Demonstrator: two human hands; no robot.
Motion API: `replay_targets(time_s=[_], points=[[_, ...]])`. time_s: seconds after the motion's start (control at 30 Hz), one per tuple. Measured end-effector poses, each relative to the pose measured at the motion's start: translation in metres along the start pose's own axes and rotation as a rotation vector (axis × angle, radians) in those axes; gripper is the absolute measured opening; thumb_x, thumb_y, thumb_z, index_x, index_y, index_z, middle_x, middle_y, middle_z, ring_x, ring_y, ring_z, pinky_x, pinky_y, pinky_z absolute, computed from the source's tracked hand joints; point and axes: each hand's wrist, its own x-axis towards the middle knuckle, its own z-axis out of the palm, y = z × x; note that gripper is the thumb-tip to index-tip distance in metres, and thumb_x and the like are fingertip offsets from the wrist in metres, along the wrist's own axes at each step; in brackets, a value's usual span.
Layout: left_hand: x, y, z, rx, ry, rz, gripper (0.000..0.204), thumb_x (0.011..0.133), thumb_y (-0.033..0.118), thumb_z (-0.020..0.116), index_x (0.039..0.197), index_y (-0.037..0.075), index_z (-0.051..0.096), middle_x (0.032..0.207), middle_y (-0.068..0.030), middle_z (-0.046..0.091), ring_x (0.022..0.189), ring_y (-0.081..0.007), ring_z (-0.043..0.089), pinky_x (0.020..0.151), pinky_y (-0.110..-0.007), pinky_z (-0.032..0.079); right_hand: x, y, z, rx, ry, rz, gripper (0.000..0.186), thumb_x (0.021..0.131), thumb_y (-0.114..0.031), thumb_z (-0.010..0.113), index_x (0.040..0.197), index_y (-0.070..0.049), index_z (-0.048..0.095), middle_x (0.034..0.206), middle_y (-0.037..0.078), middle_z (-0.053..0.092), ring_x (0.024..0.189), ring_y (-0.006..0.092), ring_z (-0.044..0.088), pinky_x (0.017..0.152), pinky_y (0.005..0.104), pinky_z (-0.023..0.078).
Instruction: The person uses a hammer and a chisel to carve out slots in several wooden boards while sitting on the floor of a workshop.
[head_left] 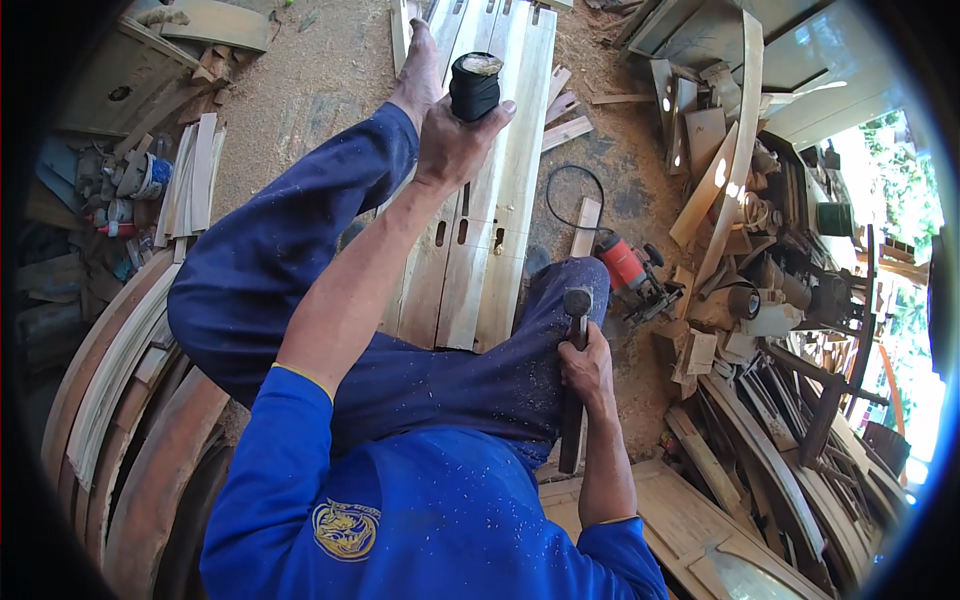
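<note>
My left hand (452, 145) is wrapped round an upright chisel with a thick black-wrapped handle (474, 92) and a worn wooden top. Most of its blade is hidden under the hand. Below it lie long pale wooden boards (510, 150) with several oval slots cut in them, between my legs. My right hand (588, 368) grips a hammer by its dark handle (571, 435), resting near my right thigh. The hammer head (577, 301) points away from me, apart from the chisel.
A red and black router (628, 268) with a black cord sits on the sawdust-covered floor (320, 60) right of my knee. Curved wooden pieces (110, 370) are stacked at the left. Scrap wood (720, 150) piles up at the right, and a wooden panel (670, 510) lies at lower right.
</note>
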Motion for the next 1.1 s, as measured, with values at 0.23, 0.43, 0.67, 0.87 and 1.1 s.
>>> replay_targets(time_s=[0.23,0.43,0.67,0.87,1.1], points=[[0.005,-0.005,-0.008,0.061,-0.110,-0.084,0.034,0.085,0.035,0.074,0.078,0.005,0.061,0.062,-0.0021,0.061,0.052,-0.0107,0.055,0.053,-0.030,0.048,0.001,-0.003,0.001,-0.013,0.005,-0.011,0.021,0.078,-0.015,0.062,0.086,0.000,0.049,0.063,0.011,0.056,0.051,0.0207,0.059,0.047,0.0367,0.048],[0.015,0.001,-0.010,-0.058,-0.379,-0.154,0.030,0.086,0.033,0.074,0.082,0.007,0.060,0.058,0.0005,0.056,0.043,-0.0091,0.052,0.042,-0.024,0.045,-0.001,-0.006,0.002,-0.017,0.013,0.009,0.021,0.078,-0.015,0.062,0.085,-0.001,0.049,0.064,0.009,0.055,0.051,0.0192,0.057,0.047,0.0357,0.047],[-0.004,0.000,0.005,0.264,-0.238,0.146,0.045,0.085,0.044,0.073,0.110,0.006,0.068,0.088,-0.0096,0.072,0.082,-0.0199,0.070,0.080,-0.033,0.056,0.000,-0.007,0.006,-0.021,0.005,0.004,0.019,0.079,-0.013,0.061,0.089,-0.001,0.051,0.065,0.007,0.054,0.051,0.0166,0.055,0.047,0.0333,0.047],[-0.014,0.016,-0.003,0.026,-0.198,0.081,0.039,0.085,0.036,0.076,0.110,0.007,0.069,0.090,-0.0099,0.075,0.083,-0.0193,0.072,0.081,-0.032,0.056,-0.004,-0.013,0.006,-0.029,-0.034,-0.020,0.018,0.082,-0.011,0.062,0.096,-0.004,0.052,0.066,0.002,0.051,0.049,0.0122,0.053,0.043,0.0279,0.043],[-0.033,0.009,-0.012,0.200,-0.251,0.261,0.037,0.082,0.029,0.077,0.105,0.002,0.067,0.088,-0.0135,0.073,0.078,-0.0266,0.073,0.075,-0.035,0.058,-0.039,-0.119,-0.025,-0.055,0.199,-0.383,0.013,0.085,-0.003,0.062,0.096,-0.003,0.056,0.072,0.003,0.056,0.055,0.0093,0.053,0.047,0.0270,0.043]])
